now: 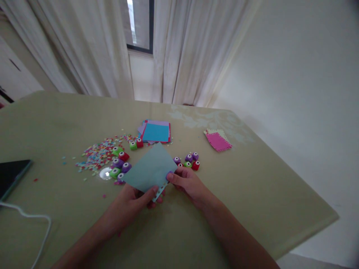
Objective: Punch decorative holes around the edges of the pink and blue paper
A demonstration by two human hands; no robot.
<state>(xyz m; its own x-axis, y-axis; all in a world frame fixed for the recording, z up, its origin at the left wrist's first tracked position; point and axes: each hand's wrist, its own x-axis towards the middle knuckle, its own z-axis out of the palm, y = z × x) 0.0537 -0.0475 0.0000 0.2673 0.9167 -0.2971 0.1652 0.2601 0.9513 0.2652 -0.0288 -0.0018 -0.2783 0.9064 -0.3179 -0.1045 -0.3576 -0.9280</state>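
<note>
A pale blue square of paper [154,166] is held tilted above the table, with small cut-outs along its lower right edge. My left hand [137,200] grips its bottom corner, thumb on top and fingers beneath. At the right edge of the sheet, my right hand [187,183] is closed on a small purple craft punch [169,176], mostly hidden by the fingers, its thumb pressed on it. Several one-eyed punches in green, red and purple, such as a green punch [114,172] and a red punch [195,165], stand on both sides of the sheet.
Colourful paper confetti [101,153] is scattered at the left. Behind the sheet lies a stack of coloured paper [155,132]; pink paper with a punched border [218,142] lies at the right. A dark device [12,177] and white cable [33,216] are at the left edge.
</note>
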